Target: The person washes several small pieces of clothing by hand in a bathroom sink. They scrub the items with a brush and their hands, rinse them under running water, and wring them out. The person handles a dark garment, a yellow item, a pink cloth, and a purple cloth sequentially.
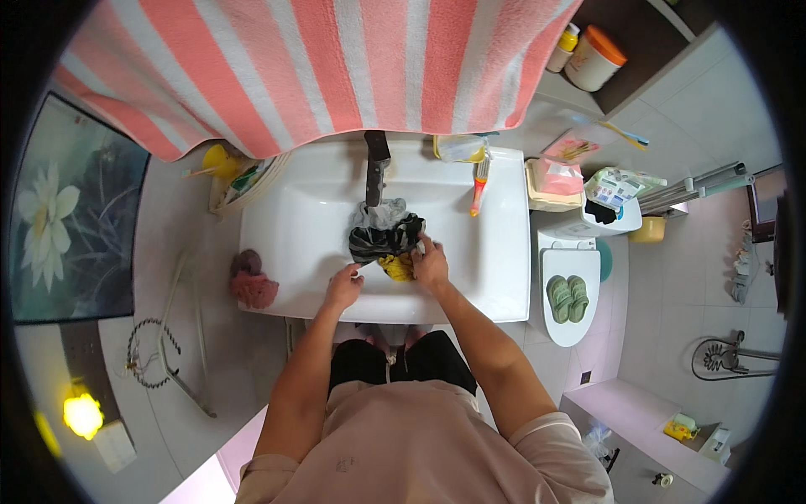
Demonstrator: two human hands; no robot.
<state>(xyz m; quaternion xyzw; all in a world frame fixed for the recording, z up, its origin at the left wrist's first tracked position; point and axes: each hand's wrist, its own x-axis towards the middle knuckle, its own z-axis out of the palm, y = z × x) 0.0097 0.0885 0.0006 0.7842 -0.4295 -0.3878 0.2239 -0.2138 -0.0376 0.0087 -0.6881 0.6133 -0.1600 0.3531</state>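
Note:
A white washbasin [302,239] lies before me under a dark faucet [376,167]. Below the spout sits a pile of cloth: a light grey piece [381,214], a black-and-grey patterned piece [371,244] and a yellow piece [398,268]. My left hand [344,286] is at the near left of the pile, its fingertips at a thin pale strip or edge that I cannot make out. My right hand [431,261] is at the pile's right side, with a small whitish thing between its fingers, beside the yellow and patterned cloth. Whether it grips the cloth is unclear.
A striped towel [315,69] hangs over the basin's far edge. A red-and-yellow-handled brush [480,189] and a yellow soap dish [463,150] lie at the far right rim. A pink mesh sponge [254,290] rests on the left corner. Green clogs [568,299] sit on the toilet lid [570,334].

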